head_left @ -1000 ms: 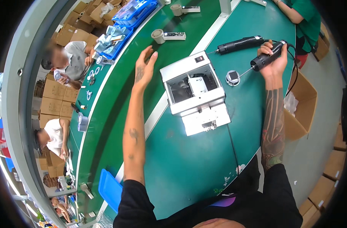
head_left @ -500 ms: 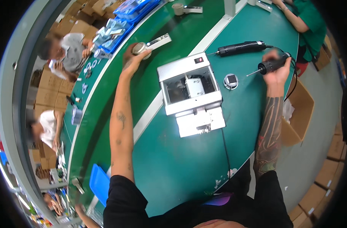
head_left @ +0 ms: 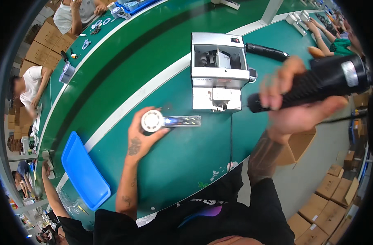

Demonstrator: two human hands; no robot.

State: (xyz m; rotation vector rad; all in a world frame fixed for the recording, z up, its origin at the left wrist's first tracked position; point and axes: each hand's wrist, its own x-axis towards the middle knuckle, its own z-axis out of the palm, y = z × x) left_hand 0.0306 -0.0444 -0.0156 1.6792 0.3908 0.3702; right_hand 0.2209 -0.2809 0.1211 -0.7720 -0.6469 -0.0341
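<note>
My left hand (head_left: 138,141) is closed around the round white head of a device (head_left: 152,121), whose flat, shiny arm (head_left: 182,121) points right over the green table. Raised close to the camera, an electric screwdriver (head_left: 317,83) with a black body is gripped in my right hand (head_left: 294,120), which is blurred. The screwdriver's nose points left, toward the silver box-shaped machine (head_left: 219,74) with an open top. Behind that machine's right side lies a second black electric screwdriver (head_left: 266,51). A small round part (head_left: 253,75) is partly hidden by the machine's edge.
A blue tray (head_left: 85,173) lies at the left by the table's edge. The curved green belt (head_left: 125,61) runs along the far side, with co-workers beyond it. A black cable (head_left: 231,143) crosses the table. Cardboard boxes (head_left: 329,200) stand on the floor at right.
My left hand has brought the device from the belt back toward me over the table. My right hand has lifted the screwdriver nearer the camera. The view has shifted.
</note>
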